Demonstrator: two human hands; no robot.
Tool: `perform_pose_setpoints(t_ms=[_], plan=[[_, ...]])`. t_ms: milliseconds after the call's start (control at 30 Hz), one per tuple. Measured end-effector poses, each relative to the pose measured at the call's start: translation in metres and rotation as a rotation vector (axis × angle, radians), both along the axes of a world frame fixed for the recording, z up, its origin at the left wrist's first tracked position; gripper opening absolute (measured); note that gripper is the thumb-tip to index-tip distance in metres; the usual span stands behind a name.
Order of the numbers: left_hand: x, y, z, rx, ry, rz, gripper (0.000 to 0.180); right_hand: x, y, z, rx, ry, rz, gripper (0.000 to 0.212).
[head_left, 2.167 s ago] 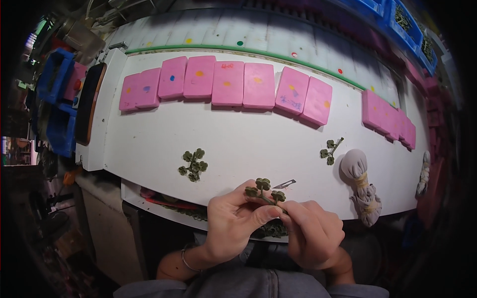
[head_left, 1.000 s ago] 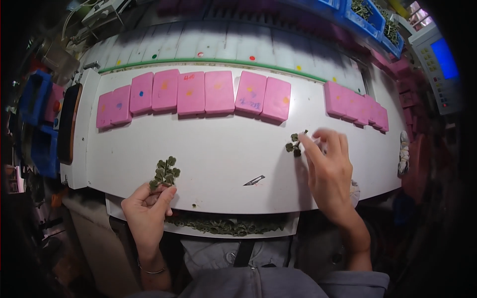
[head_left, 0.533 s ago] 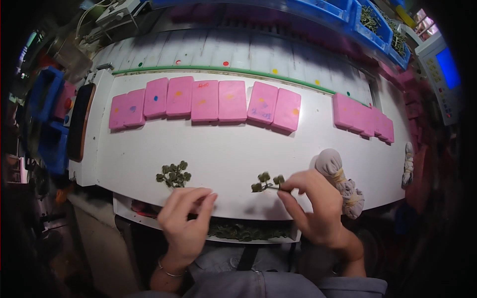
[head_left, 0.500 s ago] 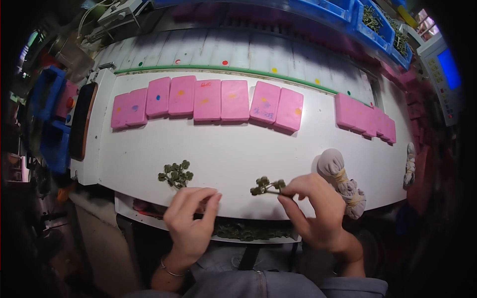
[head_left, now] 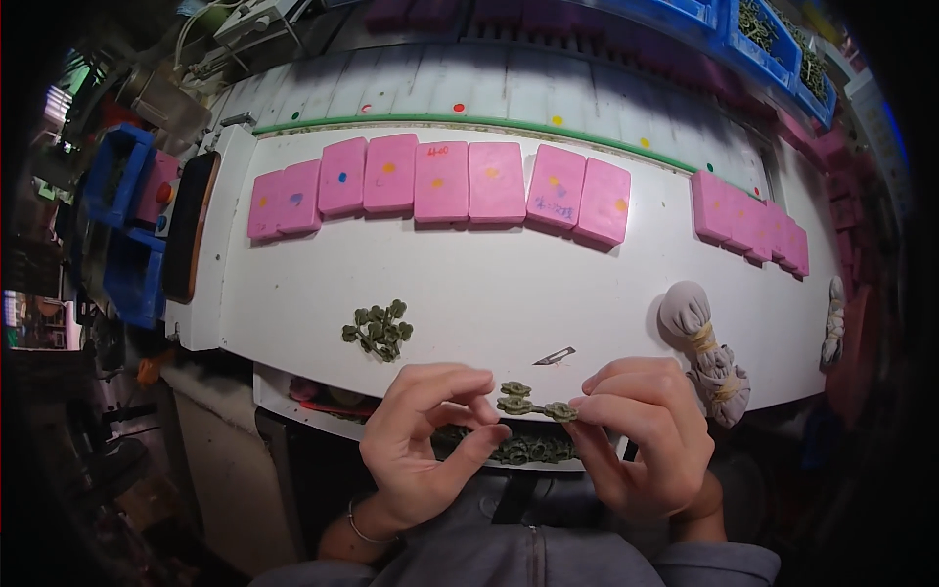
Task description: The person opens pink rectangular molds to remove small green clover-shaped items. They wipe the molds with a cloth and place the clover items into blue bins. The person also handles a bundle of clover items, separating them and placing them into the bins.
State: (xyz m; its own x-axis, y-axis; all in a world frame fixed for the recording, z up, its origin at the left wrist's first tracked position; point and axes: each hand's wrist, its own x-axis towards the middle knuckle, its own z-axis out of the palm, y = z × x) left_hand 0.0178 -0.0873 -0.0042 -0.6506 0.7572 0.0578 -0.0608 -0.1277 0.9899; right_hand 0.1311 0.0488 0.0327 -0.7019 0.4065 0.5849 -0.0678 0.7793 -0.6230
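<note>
Between the thumb and fingers of my right hand (head_left: 648, 430) is a small dark green branched piece (head_left: 536, 403) with flower-shaped heads, held level above the table's near edge. My left hand (head_left: 430, 426) hovers just left of it, fingers curled with a gap to the thumb and nothing between them. A cluster of similar green flower-headed pieces (head_left: 380, 331) lies on the white table (head_left: 469, 284), beyond my left hand. A small pointed metal blade (head_left: 555, 357) rests on the table just past the held piece.
Pink blocks (head_left: 441, 181) with coloured dots stand in a row across the table, with more pink blocks (head_left: 748, 223) at the right. A tied grey cloth bundle (head_left: 704, 347) lies beside my right hand. Below the near edge, a drawer holds green pieces (head_left: 533, 450). Blue bins (head_left: 763, 44) stand far right.
My hands have come closer together, and the green piece has turned so its flower heads lie flatter. The blade now shows on the table. The whole view has shifted slightly.
</note>
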Motion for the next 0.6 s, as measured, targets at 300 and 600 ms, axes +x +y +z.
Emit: perform_pose_setpoints(t_ms=[300,600], plan=[[-0.002,0.007,0.013,0.016,-0.545,-0.314,0.025,0.008,-0.013,0.008,0.037,-0.157,-0.027,0.033],[-0.002,0.011,0.003,0.127,-0.716,-0.323,0.016,0.004,-0.017,0.008,0.063,-0.217,0.002,0.036]])
